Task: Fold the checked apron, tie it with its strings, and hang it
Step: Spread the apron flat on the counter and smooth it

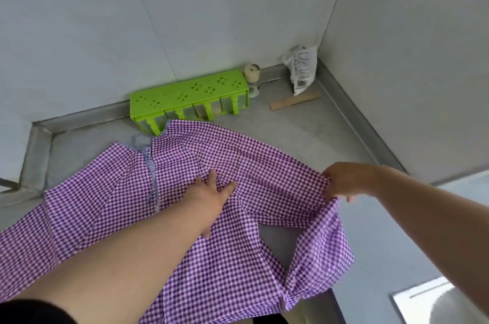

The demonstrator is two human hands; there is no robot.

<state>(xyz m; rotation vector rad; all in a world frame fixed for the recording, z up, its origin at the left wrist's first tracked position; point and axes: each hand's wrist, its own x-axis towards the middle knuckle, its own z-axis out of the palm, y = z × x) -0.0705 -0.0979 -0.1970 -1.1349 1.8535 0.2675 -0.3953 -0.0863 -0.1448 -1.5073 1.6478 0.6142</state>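
Grey corner counter (304, 127): left hand (209, 191) flat on apron (92, 204), right hand (344, 180) pinching its edge

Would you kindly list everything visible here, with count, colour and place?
checked apron: one, purple and white, spread on the grey counter, front edge hanging off
green rack: one, against the back wall
roll: one, cream, right of the rack
printed bag: one, white, back corner
wooden strip: one, tan, before the bag
left hand: flat on the apron
right hand: pinches the apron's right edge
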